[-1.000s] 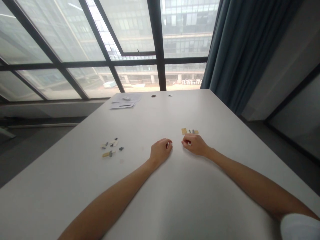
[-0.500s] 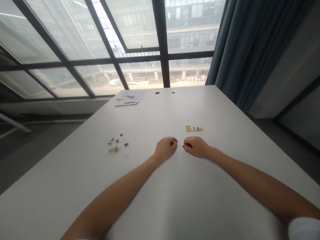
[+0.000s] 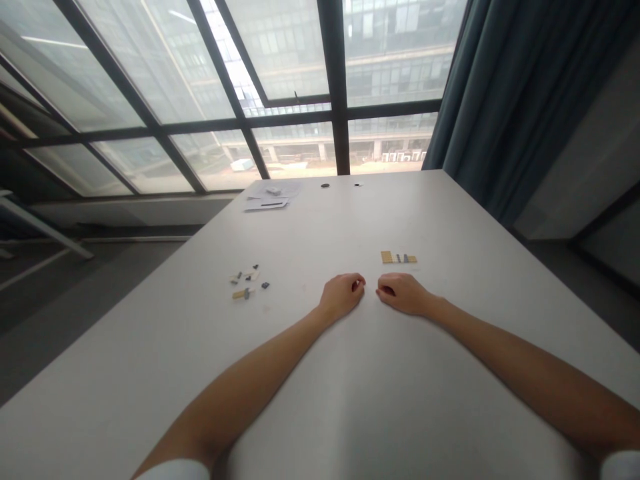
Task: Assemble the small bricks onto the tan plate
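My left hand (image 3: 343,294) rests on the white table (image 3: 320,387), fingers loosely curled toward the thumb. I see nothing in it. Facing it across a small gap is my right hand (image 3: 403,293), curled the same way and also showing nothing held. Just beyond the right hand lies a short row of small building-brick pieces (image 3: 387,257), tan, white and grey. To the left of my left hand is a loose scatter of little pieces: a tan and grey one (image 3: 241,294), a dark one (image 3: 265,285), and several white and grey ones.
Papers (image 3: 267,204) with a small white object on top lie at the far left corner of the table. Two small dark round spots (image 3: 325,186) are near the far edge. Windows (image 3: 280,53) stand behind the table, with a blue curtain (image 3: 480,100) at the right.
The whole view has shifted slightly, so the table and everything on it appear a bit farther right. Both hands keep their place and curled shape beside the pieces.
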Demonstrator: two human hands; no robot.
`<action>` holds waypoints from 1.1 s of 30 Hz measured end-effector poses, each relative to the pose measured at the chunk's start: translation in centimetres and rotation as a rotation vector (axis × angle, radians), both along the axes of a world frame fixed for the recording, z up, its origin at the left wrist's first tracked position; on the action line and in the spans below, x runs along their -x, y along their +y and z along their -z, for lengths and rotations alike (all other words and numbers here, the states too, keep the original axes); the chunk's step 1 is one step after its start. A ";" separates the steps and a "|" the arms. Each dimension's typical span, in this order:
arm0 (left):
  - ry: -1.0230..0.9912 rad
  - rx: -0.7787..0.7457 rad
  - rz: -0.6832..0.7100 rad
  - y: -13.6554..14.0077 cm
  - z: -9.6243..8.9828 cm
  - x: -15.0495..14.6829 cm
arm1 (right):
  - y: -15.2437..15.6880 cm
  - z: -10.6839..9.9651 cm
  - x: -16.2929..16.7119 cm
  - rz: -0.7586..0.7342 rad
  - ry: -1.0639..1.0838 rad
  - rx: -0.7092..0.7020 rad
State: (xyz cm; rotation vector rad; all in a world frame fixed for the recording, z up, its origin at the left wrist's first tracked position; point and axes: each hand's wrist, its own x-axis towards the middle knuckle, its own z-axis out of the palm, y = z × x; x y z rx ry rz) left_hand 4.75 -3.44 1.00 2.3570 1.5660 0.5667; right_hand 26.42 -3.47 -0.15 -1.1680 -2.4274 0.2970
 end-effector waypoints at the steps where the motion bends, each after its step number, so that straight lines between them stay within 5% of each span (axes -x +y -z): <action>1: -0.004 -0.001 0.000 0.0 0.0 0.0 | 0.0 0.0 0.0 -0.001 0.000 0.000; 33: -0.006 0.016 -0.002 -0.3 -0.2 -0.1 | -0.2 -0.2 -0.1 0.000 0.004 0.020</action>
